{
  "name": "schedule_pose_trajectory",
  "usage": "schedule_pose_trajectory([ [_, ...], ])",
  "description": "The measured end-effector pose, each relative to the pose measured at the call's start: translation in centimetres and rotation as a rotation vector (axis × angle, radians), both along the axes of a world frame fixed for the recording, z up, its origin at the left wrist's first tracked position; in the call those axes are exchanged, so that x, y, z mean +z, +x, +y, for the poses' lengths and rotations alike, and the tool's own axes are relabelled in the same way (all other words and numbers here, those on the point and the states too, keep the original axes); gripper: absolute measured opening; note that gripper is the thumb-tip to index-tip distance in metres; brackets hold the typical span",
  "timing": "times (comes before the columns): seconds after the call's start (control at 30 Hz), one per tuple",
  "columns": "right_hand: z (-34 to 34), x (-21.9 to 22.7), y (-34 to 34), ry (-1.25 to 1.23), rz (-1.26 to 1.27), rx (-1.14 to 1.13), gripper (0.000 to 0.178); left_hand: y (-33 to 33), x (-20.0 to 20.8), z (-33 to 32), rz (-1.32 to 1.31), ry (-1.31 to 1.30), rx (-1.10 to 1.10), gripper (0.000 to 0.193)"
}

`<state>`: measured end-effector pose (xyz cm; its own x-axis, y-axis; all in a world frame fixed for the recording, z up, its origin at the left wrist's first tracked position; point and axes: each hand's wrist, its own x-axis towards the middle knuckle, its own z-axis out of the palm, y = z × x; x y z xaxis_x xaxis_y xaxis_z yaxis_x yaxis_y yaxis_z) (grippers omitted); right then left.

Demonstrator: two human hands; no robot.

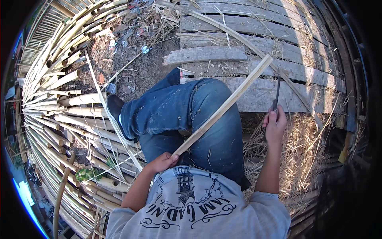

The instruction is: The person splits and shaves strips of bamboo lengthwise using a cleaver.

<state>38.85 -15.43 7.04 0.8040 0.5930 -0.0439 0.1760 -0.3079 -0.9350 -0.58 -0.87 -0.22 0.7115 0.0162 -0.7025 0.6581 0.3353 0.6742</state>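
My left hand [162, 162] is closed round the near end of a split bamboo strip [223, 107]. The strip slants up and to the right across my thigh, and its far end hangs over the wooden planks. To the right, my right hand [275, 124] grips a knife [277, 93] by its handle, the dark blade pointing away from me. The blade stands apart from the strip, a little right of its far end. My fingers hide most of the handle.
Many bamboo poles [85, 99] lie stacked along the left. A weathered plank platform [258, 93] spans the far right, with a long thin strip [234, 35] across it. Straw-like shavings [298, 159] cover the ground at right. Thin slivers [97, 85] lean by my shoe [115, 105].
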Motion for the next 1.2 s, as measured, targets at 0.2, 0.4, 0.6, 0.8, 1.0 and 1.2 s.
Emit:
schedule_pose_trajectory([
  [0.2, 2.4, 1.2, -6.7, -0.029, -0.356, 0.339, 0.057, 0.4, 0.5, -0.2, -0.002, -0.011, 0.079, 0.055],
  [0.4, 3.6, 3.0, -5.4, -0.247, -0.673, 0.580, 0.061, 4.1, 3.3, 0.4, -0.095, 0.032, 0.099, 0.052],
  [0.6, 4.0, 2.9, -5.8, -0.382, -0.641, 0.570, 0.062, 5.1, 4.8, -0.5, -0.085, -0.076, 0.138, 0.051],
  [0.8, 4.2, 2.2, -6.8, -0.360, -0.722, 0.452, 0.065, 2.8, 5.9, -1.4, -0.047, 0.026, 0.223, 0.048],
  [1.0, 4.2, 2.0, -7.4, -0.367, -0.759, 0.417, 0.066, 0.9, 6.6, -1.8, 0.011, 0.041, 0.218, 0.048],
  [1.2, 4.3, 2.0, -7.9, -0.370, -0.804, 0.433, 0.069, -0.7, 7.0, -2.3, 0.032, 0.087, 0.250, 0.048],
])
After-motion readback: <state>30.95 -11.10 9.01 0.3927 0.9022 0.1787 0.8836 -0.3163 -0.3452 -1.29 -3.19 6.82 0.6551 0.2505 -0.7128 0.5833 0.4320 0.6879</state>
